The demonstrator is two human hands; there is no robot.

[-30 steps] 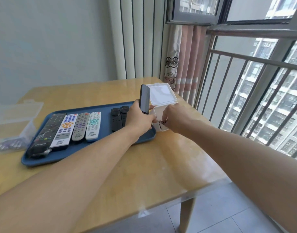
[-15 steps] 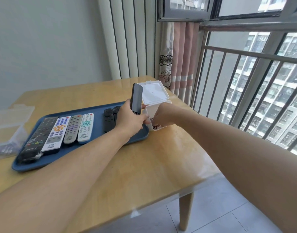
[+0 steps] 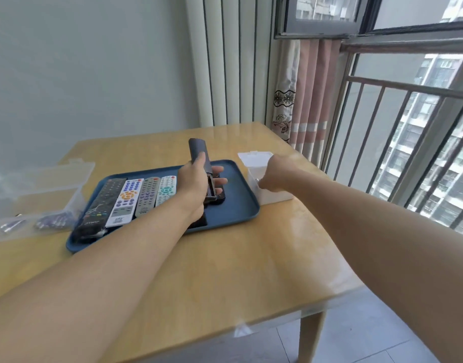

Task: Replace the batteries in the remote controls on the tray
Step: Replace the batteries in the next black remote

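Observation:
My left hand (image 3: pixel 196 184) grips a slim dark remote (image 3: pixel 198 155) above the blue tray (image 3: pixel 238 205), its battery bay facing up at the lower end. On the tray lie a black remote (image 3: pixel 99 205), a white remote (image 3: pixel 125 200), a grey remote (image 3: pixel 146 196) and a white-green remote (image 3: pixel 166 191); a dark remote (image 3: pixel 221 197) shows under my hand. My right hand (image 3: pixel 277 175) reaches with curled fingers into the small white open-lidded box (image 3: pixel 275 196) right of the tray. What the fingers hold is hidden.
A clear plastic box (image 3: pixel 41 189) holding batteries (image 3: pixel 52 221) stands on the left of the wooden table (image 3: pixel 225 271). A curtain (image 3: pixel 303 100) and a railed window (image 3: pixel 408 127) are at the right. The table edge runs close to my forearms.
My left hand carried the dark remote left, away from the white box and over the tray. My right hand stayed at the box. The camera view swung left.

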